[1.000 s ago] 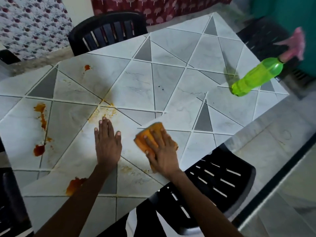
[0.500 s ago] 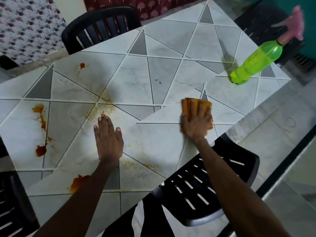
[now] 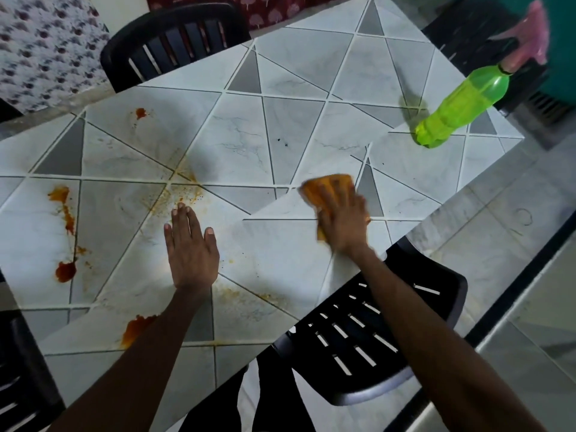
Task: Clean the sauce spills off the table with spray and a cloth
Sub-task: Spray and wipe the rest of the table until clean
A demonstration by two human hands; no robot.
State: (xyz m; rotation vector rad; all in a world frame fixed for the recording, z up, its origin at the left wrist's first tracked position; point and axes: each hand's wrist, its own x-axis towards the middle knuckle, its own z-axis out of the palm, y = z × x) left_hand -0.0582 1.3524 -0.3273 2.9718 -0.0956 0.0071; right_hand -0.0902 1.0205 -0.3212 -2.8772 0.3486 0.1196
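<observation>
Tiled tabletop (image 3: 296, 126) mid-wipe. Swept orange cloth (image 3: 327, 185) out from just beside left hand (image 3: 191, 247) toward the right edge, now pulled slightly back. Pressed flat under right hand (image 3: 343, 219), fingers straight, no grip. Left hand unchanged: palm down, empty, bracing. Clean-looking patch between hands. Thick sauce spills (image 3: 65, 271) left of left hand untouched, likewise faint smear (image 3: 184, 194) at its fingertips. Green spray bottle (image 3: 461, 104) upright, well beyond right hand. Roughly half done; left side likely next.

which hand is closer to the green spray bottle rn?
Right. The right hand presses the orange cloth below-left of the green spray bottle; the left hand lies flat on the table, much farther left.
</observation>
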